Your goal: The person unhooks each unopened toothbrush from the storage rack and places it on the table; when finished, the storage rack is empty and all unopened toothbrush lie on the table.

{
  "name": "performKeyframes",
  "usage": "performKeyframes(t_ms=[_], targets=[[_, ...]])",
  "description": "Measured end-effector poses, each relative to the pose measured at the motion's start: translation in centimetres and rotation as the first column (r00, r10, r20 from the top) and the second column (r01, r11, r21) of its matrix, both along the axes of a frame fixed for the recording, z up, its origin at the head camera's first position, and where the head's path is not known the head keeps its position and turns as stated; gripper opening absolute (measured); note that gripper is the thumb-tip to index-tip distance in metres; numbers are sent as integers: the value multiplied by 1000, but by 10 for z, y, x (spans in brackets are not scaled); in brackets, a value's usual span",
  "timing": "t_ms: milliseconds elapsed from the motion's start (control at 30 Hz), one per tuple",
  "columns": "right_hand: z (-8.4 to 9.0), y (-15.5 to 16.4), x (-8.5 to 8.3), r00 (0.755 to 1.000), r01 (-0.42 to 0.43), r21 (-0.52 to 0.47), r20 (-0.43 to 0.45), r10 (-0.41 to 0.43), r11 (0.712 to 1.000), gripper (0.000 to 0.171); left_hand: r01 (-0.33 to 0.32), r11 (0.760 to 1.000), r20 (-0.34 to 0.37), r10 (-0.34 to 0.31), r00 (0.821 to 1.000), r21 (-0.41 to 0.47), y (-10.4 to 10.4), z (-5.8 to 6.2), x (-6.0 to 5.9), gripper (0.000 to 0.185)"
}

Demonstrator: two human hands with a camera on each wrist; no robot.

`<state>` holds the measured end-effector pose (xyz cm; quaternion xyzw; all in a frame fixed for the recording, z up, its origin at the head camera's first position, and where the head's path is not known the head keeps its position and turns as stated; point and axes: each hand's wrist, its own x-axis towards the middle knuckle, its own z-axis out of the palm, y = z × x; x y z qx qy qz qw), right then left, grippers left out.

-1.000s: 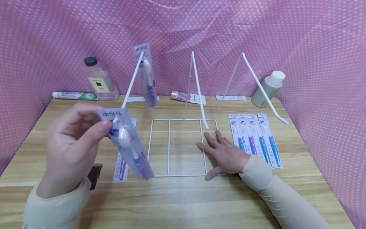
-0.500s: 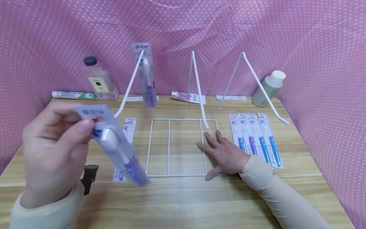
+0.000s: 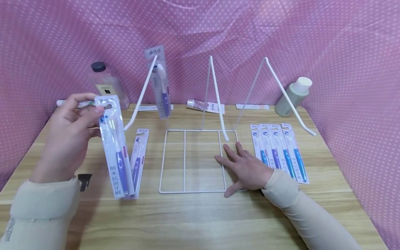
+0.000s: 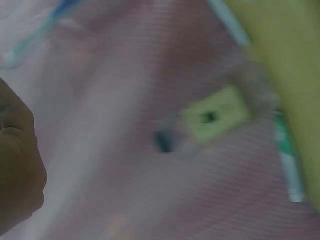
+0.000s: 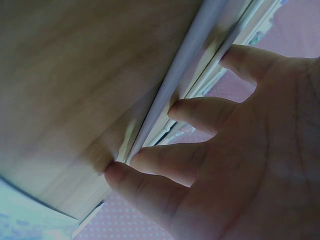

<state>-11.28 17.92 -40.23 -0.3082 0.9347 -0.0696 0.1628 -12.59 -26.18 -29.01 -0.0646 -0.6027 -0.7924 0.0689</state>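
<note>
In the head view my left hand (image 3: 70, 132) pinches the top left edge of a packaged purple toothbrush (image 3: 120, 166), near its hanging hole. The package hangs nearly upright, just left of the tip of the white rack's left hook (image 3: 142, 92). Another packaged purple toothbrush (image 3: 162, 83) hangs far back on that hook. Partly behind the held pack, a third purple toothbrush (image 3: 141, 146) lies on the table. My right hand (image 3: 248, 168) rests with spread fingers on the right side of the rack's wire base (image 3: 184, 163); its fingertips (image 5: 117, 172) touch down by the wire in the right wrist view.
Several packaged toothbrushes (image 3: 276, 151) lie in a row at the right. Along the back stand a pink bottle (image 3: 109, 88) and a green bottle (image 3: 290, 99), with a small tube (image 3: 206, 106) between them. The middle hook (image 3: 215, 93) and right hook (image 3: 287, 97) jut forward.
My left hand drew the packaged toothbrush left off the front of the left hook, then raised it and turned it more upright. My right hand has stayed in place.
</note>
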Motion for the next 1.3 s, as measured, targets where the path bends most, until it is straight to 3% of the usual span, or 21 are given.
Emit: performKeyframes(t_ms=[100, 233, 333, 367, 467, 600, 767, 833, 1067, 1300], targets=[[0, 1, 0, 1000, -1, 4, -3, 1, 1000, 119, -13, 989, 136, 33, 990, -149, -10, -17, -16, 28], [0, 1, 0, 1000, -1, 0, 2, 1, 1000, 121, 8, 949, 263, 79, 961, -315, -22, -38, -33, 25], [0, 0, 0, 1000, -1, -1, 2, 1, 1000, 121, 37, 888, 331, 132, 934, -459, -28, -51, -43, 21], [-1, 0, 0, 1000, -1, 0, 3, 1, 1000, 121, 52, 877, 351, 136, 926, -479, -30, -55, -47, 20], [-1, 0, 0, 1000, -3, -3, 1, 3, 1000, 120, 105, 808, 395, 165, 904, -579, -34, -66, -55, 17], [0, 0, 0, 1000, -2, -3, 3, 2, 1000, 120, 160, 774, 436, 162, 885, -612, -36, -79, -64, 18], [-2, 0, -1, 1000, 5, 9, 6, -5, 1000, 120, 180, 767, 464, 169, 870, -616, -31, -90, -74, 26], [-2, -1, -1, 1000, 9, 15, 11, -9, 1000, 120, 195, 757, 471, 165, 867, -623, -30, -92, -77, 30], [-1, -1, 0, 1000, 4, 3, 10, -4, 1000, 121, 280, 723, 538, 149, 829, -632, -29, -97, -85, 42], [-1, 0, 0, 1000, 6, 1, 4, -6, 1000, 120, 323, 689, 567, 154, 809, -649, -24, -98, -87, 47]])
